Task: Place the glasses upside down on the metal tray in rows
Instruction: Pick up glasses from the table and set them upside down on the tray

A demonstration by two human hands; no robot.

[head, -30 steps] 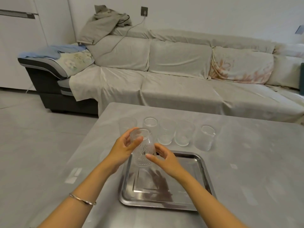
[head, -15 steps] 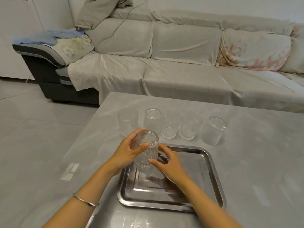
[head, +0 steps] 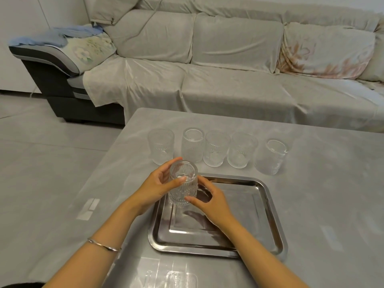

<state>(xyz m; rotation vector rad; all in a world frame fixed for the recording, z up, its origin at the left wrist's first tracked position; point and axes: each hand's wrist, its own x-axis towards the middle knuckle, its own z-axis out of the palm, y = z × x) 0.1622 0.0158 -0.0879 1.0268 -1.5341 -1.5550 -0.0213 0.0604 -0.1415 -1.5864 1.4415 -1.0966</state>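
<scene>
A ribbed clear glass [head: 183, 186] stands upside down at the far left corner of the metal tray [head: 270, 223], its base facing up. My left hand [head: 154, 189] wraps its left side, thumb across the top. My right hand [head: 207, 199] touches its lower right side with fingertips. Whether the glass rim rests on the tray I cannot tell. Behind the tray stands a row of several clear glasses [head: 216, 149] on the grey table.
The grey table [head: 324, 200] ends at its left edge close to my left arm. A sofa [head: 228, 65] covered in cloth lies beyond the far table edge. A clear plastic object [head: 180, 279] sits at the near edge.
Both hands have lowered the upside-down glass from above the tray's far left corner down to the tray. The camera has tilted down.
</scene>
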